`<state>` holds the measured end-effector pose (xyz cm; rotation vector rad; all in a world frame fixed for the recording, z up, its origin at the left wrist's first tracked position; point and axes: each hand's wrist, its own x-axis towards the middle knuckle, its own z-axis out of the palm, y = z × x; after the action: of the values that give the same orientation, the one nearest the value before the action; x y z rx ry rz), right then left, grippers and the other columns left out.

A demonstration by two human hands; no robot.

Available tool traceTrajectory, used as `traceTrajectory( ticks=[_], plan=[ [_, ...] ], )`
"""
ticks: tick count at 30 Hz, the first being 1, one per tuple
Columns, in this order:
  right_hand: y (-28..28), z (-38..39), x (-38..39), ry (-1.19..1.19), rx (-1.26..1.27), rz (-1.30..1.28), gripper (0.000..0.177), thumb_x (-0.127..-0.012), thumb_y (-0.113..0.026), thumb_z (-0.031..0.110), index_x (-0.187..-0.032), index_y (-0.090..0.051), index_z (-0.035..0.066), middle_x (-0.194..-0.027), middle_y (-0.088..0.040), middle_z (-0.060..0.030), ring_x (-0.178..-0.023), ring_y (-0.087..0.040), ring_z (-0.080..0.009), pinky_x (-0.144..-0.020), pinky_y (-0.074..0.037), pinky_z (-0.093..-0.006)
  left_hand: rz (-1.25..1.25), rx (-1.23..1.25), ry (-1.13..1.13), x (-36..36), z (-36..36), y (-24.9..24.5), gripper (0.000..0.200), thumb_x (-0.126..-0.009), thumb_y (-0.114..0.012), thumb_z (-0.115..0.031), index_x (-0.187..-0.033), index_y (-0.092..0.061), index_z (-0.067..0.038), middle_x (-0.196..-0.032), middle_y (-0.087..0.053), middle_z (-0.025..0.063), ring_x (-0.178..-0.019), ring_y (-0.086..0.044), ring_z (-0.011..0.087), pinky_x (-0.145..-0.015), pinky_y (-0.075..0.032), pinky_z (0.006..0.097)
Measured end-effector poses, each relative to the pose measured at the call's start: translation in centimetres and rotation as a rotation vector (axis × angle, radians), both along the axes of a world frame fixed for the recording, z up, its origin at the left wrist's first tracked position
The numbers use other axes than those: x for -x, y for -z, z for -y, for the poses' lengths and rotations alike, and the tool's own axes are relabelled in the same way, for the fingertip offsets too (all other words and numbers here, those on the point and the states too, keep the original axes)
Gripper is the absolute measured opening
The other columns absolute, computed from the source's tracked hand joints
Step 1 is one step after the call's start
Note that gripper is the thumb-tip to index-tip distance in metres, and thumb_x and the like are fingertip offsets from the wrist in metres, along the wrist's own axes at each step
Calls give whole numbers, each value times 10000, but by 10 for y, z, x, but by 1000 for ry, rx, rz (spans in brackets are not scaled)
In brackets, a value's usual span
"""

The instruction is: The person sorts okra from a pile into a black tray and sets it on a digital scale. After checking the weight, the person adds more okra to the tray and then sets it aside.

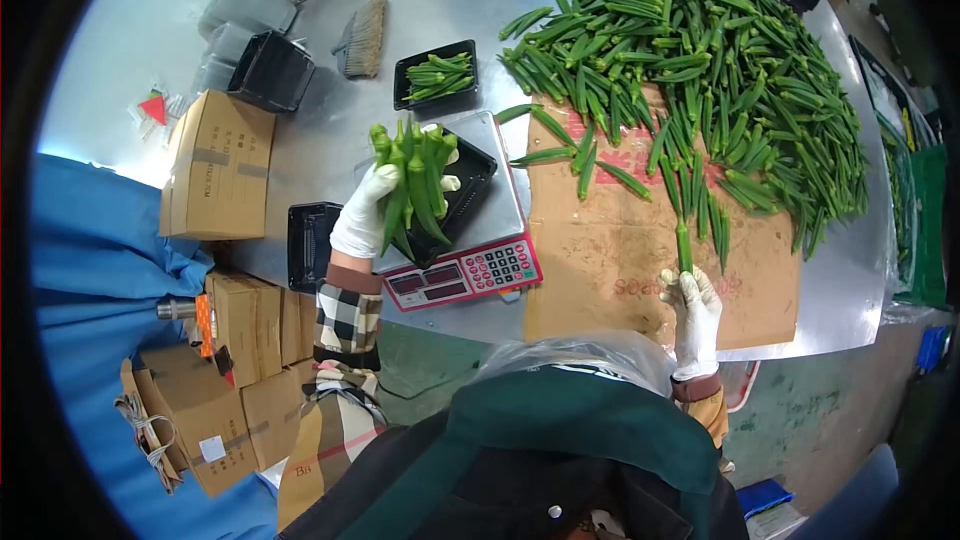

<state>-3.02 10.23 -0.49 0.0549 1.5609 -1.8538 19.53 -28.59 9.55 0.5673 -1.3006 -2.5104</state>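
Observation:
My left hand (366, 208), in a white glove, is closed around a bunch of okra (415, 175). The bunch is held over a black plastic tray (468, 190), which sits tilted on a digital scale (505, 225) with a red keypad front. Between the fingers of my gloved right hand (694, 312) is a single okra pod (684, 246), upright in view, above the cardboard sheet (590, 260). Beyond it spreads a large okra pile (740, 90), with several loose pods on the cardboard near its edge.
A black tray of okra (437, 78) stands behind the scale, with a brush (362, 38) to its left. Another black tray (312, 240) lies left of the scale. Cardboard boxes (222, 170) and stacked black containers (270, 72) are at the left.

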Motion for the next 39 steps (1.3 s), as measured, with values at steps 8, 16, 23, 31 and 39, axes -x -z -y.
traceTrajectory(
  ticks=[8,16,23,31,39],
  plan=[
    [9,14,-8,-83,-49,2,215,-1017,-605,148,-1178,-639,9,-1008,-736,-115,-865,-694,-157,-760,-557,-283,599,748,-219,-18,8,22,791,-941,-735,-291,-1536,-326,33,-1487,-479,240,-1389,-463,270,-1154,-357,358],
    [20,11,-13,-103,-73,78,191,-1021,-600,132,-1160,-637,7,-985,-734,-108,-856,-699,-161,-744,-558,-276,676,817,-705,-100,31,18,567,-950,-717,-188,-1425,-498,28,-1364,-608,170,-1249,-587,218,-1070,-450,323],
    [29,21,-17,-197,-97,80,170,-1021,-602,130,-1150,-644,29,-978,-737,-104,-874,-709,-164,-742,-561,-285,845,444,-691,-143,-7,36,334,-1030,-602,-284,-1263,-628,-47,-938,-741,84,-681,-656,94,-630,-530,236],
    [21,37,-19,-266,-95,69,173,-1022,-599,140,-1139,-647,22,-986,-732,-93,-863,-693,-154,-746,-547,-284,848,299,-634,-115,-42,65,360,-1007,-639,-292,-1214,-626,2,-791,-718,83,-537,-603,69,-515,-486,216],
    [-16,102,-29,-606,-139,-393,371,-983,-652,98,-1322,-594,-41,-1088,-712,-75,-926,-658,-128,-823,-527,-274,793,415,-593,-87,-46,83,384,-954,-692,-168,-1281,-600,10,-698,-618,8,-514,-559,65,-486,-472,239]
  ],
)
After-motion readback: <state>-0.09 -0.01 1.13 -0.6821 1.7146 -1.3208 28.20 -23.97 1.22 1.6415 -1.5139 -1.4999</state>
